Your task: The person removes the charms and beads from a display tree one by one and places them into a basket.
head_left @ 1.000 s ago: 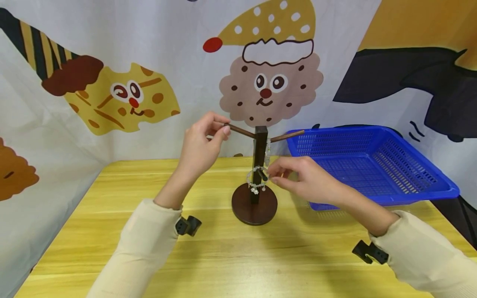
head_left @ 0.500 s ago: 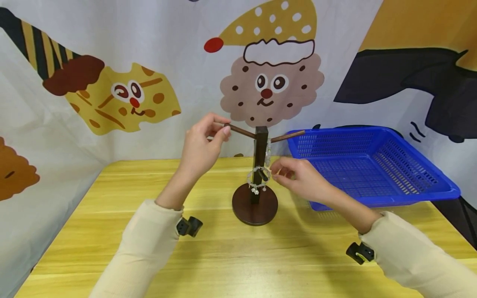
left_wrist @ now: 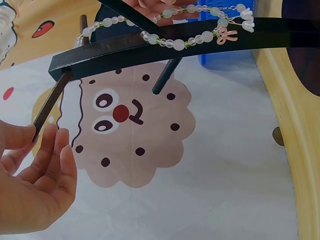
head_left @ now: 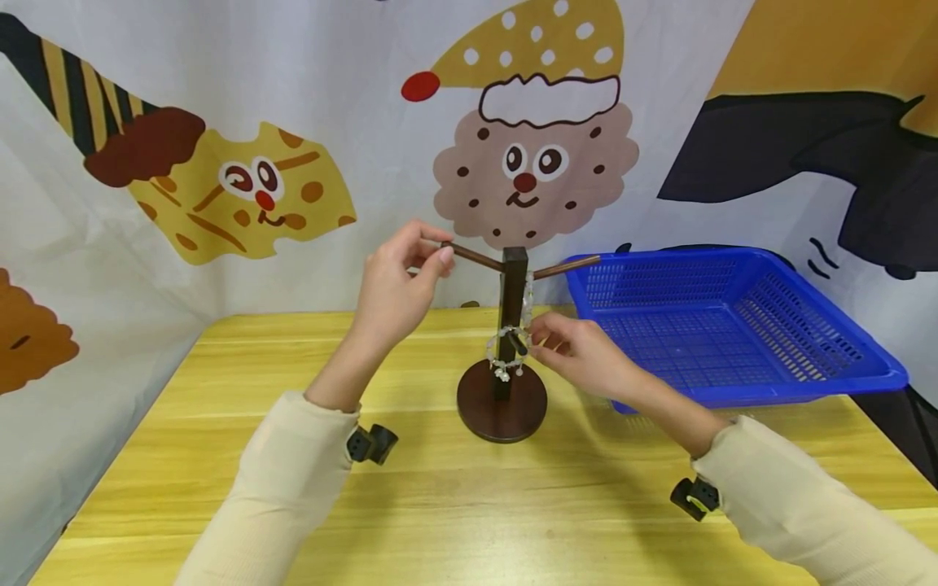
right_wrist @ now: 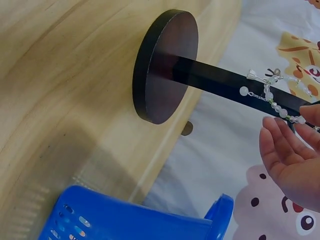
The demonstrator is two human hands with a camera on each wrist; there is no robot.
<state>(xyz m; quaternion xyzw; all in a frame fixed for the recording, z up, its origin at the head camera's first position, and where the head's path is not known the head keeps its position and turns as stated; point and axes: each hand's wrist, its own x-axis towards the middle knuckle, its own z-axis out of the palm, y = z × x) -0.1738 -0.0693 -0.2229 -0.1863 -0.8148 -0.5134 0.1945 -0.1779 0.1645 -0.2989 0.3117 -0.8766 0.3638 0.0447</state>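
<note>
In the head view we see a dark stand point(head_left: 515, 277) on the bench point(head_left: 425, 505), its round base point(head_left: 506, 419) flat on the boards. A bracelet point(head_left: 490, 350) of pale beads hangs from the front peg point(head_left: 519, 346), and a second strand point(head_left: 528, 301) hangs beside the post point(head_left: 510, 305), near the right peg point(head_left: 567, 267). The left hand point(head_left: 403, 281) pinches the tip of the left peg point(head_left: 476, 255) between thumb and fingers. The right hand point(head_left: 586, 350), its fingers bent, is at the bracelet's right side. We find a blue basket point(head_left: 813, 391) beyond the right forearm, and a cloth point(head_left: 392, 49) with cartoon faces behind it all. Pale sleeves point(head_left: 278, 472) cover both forearms.

In the left wrist view we see the post run sideways across the top. The left thumb presses on the left peg's end, the lower fingers loosely curved. A lower peg point(left_wrist: 166, 77) juts from the post. The bracelet loops about the front peg, with a pink bow point(left_wrist: 226, 36) and white flowers point(left_wrist: 247, 22) at one end. Part of the right hand shows behind the beads.

In the right wrist view we see the right thumb and fingers come up to the bracelet at the frame's edge; we cannot tell whether they pinch it or only touch it. The basket is cut off below.
</note>
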